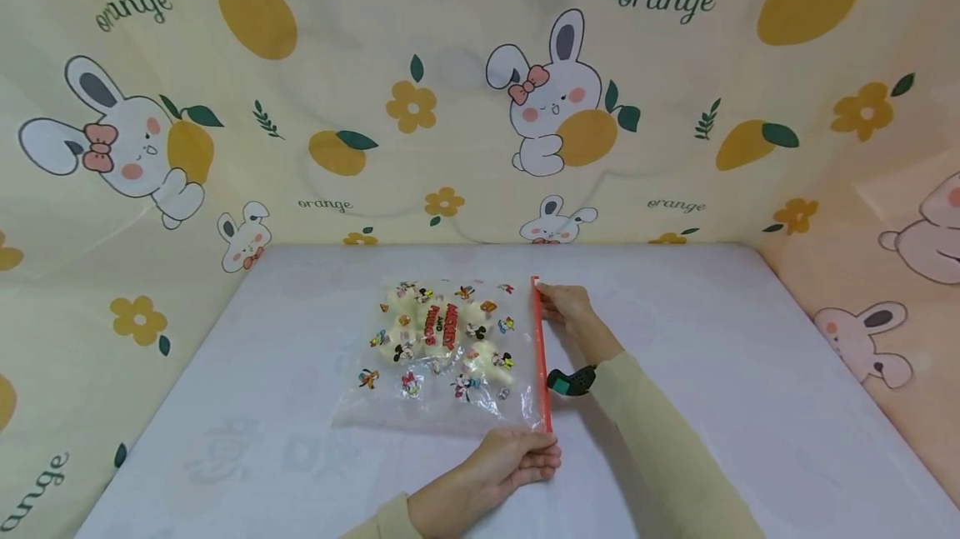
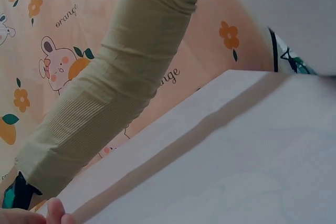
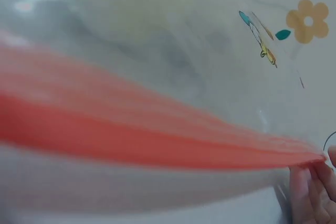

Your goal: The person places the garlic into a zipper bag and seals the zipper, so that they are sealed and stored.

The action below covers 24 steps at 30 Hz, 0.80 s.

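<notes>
A clear zip bag (image 1: 442,347) with cartoon figures and red lettering lies on the table, whitish lumps inside it. Its red zip strip (image 1: 540,356) runs along the right side. My right hand (image 1: 577,318) pinches the far end of that strip, while my left hand (image 1: 502,468) pinches the near corner, thumb on top. In the right wrist view the red strip (image 3: 157,145) stretches across to the fingers (image 3: 310,192) at the right edge. Only fingertips (image 2: 55,211) of the left hand show in the left wrist view; the bag is out of sight there.
The white table (image 1: 262,456) meets a patterned cloth backdrop (image 1: 450,64) at its back and sides. A black wrist device (image 1: 572,381) sits by the right sleeve (image 1: 667,439), beside the red strip.
</notes>
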Tool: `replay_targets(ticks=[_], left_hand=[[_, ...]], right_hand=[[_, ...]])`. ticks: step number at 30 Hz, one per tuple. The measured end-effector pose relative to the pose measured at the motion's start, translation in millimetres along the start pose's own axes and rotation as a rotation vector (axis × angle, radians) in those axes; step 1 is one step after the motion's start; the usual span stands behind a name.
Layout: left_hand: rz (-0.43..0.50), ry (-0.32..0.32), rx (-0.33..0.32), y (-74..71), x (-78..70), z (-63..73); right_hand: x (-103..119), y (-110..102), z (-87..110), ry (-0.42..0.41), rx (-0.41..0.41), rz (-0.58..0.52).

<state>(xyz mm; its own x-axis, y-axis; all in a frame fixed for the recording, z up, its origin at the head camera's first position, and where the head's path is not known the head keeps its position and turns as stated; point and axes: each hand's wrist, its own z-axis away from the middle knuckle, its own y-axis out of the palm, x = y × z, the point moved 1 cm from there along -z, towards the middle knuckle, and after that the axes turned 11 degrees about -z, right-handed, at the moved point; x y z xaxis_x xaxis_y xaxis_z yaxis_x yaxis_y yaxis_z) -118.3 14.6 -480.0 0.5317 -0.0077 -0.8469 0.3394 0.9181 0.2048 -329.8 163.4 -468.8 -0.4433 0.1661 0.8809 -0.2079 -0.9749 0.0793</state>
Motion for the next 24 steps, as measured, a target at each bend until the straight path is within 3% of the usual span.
replay_targets(ticks=[6,11,18,21,24], left_hand=[[-0.027,0.007,-0.004,1.4,-2.9,-1.8],[-0.100,-0.008,0.035,2.7,-5.3,-2.2],[-0.208,0.029,0.129,-7.9,-18.7,0.0],[-0.230,0.067,0.160,-13.7,-28.8,2.9],[-0.263,0.169,0.127,-24.8,-44.0,3.5]], right_hand=[[-1,-8,8.2,0.014,0.077,0.011],[2,-19,16.7,-0.008,0.132,0.039],[8,-34,30.9,-0.120,0.205,0.196],[12,-38,38.2,-0.158,0.206,0.244],[19,-42,44.0,-0.200,0.214,0.267]])
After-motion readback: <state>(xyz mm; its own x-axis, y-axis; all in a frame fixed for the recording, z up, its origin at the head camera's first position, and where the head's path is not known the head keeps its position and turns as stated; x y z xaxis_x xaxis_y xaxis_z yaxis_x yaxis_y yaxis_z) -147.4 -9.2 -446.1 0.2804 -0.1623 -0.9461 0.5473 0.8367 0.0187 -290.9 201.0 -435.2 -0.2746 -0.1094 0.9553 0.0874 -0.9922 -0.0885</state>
